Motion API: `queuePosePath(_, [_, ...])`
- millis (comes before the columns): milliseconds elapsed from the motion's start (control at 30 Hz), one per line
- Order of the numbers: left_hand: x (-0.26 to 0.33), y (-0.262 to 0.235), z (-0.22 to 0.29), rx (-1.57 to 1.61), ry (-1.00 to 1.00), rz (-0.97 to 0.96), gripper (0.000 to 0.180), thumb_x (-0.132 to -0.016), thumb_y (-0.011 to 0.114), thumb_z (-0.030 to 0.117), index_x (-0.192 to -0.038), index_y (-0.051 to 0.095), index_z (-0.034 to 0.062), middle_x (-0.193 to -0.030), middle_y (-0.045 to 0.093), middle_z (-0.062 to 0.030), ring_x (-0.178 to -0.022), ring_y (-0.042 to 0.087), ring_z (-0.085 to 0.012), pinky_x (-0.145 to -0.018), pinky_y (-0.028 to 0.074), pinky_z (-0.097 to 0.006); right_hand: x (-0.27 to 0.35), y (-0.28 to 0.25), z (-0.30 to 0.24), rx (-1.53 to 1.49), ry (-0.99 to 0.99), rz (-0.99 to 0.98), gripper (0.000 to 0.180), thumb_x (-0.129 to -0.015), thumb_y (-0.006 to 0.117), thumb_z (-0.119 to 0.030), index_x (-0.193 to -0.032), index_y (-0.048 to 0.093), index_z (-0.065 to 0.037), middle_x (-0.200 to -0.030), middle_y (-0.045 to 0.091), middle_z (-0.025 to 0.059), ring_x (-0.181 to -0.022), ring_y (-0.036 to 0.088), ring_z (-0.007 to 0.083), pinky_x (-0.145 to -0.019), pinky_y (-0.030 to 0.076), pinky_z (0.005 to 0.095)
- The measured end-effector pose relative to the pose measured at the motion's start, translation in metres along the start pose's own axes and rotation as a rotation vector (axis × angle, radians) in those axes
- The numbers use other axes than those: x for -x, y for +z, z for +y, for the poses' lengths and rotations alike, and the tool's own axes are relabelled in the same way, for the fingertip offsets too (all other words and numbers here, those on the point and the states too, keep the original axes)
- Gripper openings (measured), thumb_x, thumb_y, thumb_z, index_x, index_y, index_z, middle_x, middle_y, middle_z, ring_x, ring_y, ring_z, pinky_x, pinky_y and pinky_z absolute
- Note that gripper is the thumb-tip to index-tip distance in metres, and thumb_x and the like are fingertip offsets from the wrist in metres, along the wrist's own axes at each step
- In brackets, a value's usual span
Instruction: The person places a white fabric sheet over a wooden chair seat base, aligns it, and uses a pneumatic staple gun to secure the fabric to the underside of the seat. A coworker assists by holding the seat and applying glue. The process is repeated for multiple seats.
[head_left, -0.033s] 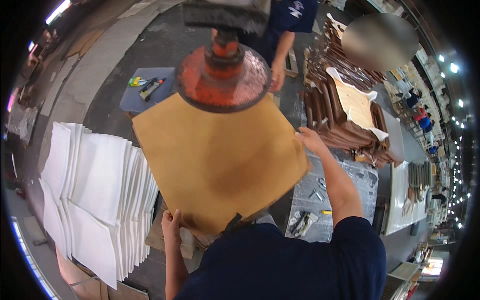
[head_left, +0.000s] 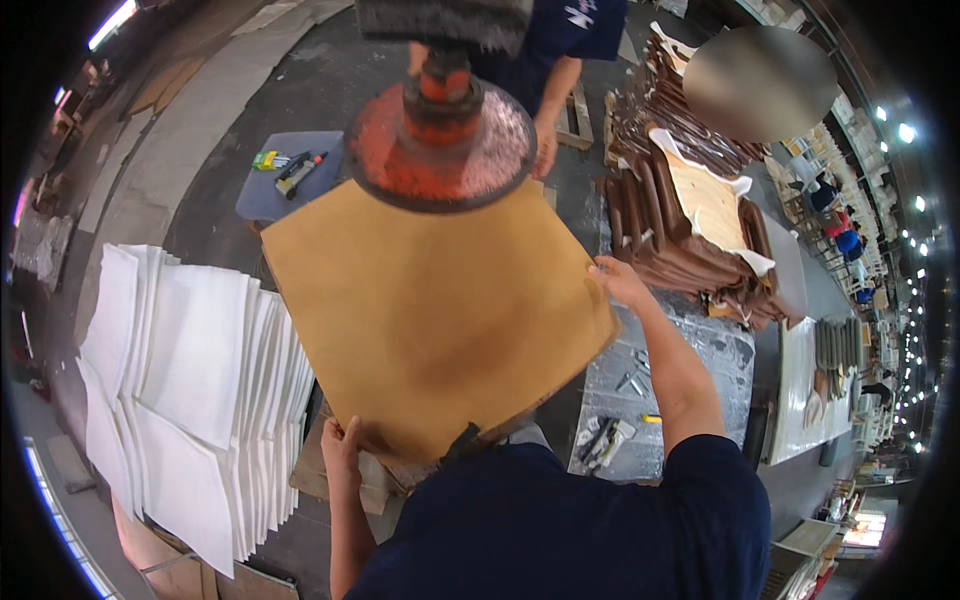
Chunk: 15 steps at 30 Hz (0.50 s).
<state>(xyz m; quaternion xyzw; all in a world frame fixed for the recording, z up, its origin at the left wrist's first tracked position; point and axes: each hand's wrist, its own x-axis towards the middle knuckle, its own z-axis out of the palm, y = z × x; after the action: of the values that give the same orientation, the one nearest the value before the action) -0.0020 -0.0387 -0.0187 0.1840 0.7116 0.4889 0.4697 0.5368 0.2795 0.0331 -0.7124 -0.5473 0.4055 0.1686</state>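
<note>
Head view, looking down: person in a dark blue shirt holds a big tan sheet (head_left: 430,320) flat, by two corners. Left hand (head_left: 340,447) is at the near-left corner, fingers curled over the edge, closed on the sheet. Right hand (head_left: 618,280) is at the right corner, fingertips pinching the edge, also closed on it. Sheet sits centre frame, its far corner tucked under a round red press head (head_left: 440,140) with worn, flaky paint, hanging from a dark block at the top. Whether the sheet touches the head, cannot tell.

Left of the sheet: fanned stack of white sheets (head_left: 190,380) on the floor side. Far left: small grey table (head_left: 262,195) with a few hand tools (head_left: 295,170) on it. Right: heap of brown moulded pieces (head_left: 670,250), with a cream-coloured piece (head_left: 710,205) on top. Near right: shiny metal bench top (head_left: 700,350) with small tools lying just beside the right forearm. Far side, beyond the press: another person's hand (head_left: 545,150) hangs down, dark blue top.
</note>
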Motion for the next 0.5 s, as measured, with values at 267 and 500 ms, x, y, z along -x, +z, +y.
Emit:
queuePosePath(267, [-0.027, 0.004, 0.034, -0.023, 0.096, -0.131, 0.025, -0.107, 0.075, 0.019, -0.122, 0.073, -0.0011, -0.104, 0.075, -0.0029, -0.091, 0.065, -0.0108, -0.083, 0.053, -0.03, 0.028, 0.025, 0.042, -0.208, -0.046, 0.193, 0.018, -0.105, 0.079, -0.021, -0.108, 0.075, -0.003, -0.096, 0.076, 0.0001, -0.084, 0.065, 0.0091, -0.077, 0.051, 0.0287])
queuePosePath(500, [-0.039, -0.006, 0.016, -0.05, 0.054, -0.004, 0.026, -0.11, 0.073, 0.024, -0.12, 0.073, -0.0001, -0.109, 0.076, -0.0041, -0.093, 0.067, -0.0113, -0.086, 0.054, -0.032, 0.02, 0.028, 0.038, -0.147, -0.158, 0.286, 0.02, -0.102, 0.081, -0.021, -0.098, 0.075, -0.002, -0.086, 0.072, -0.0017, -0.076, 0.062, 0.0091, -0.069, 0.05, 0.0311])
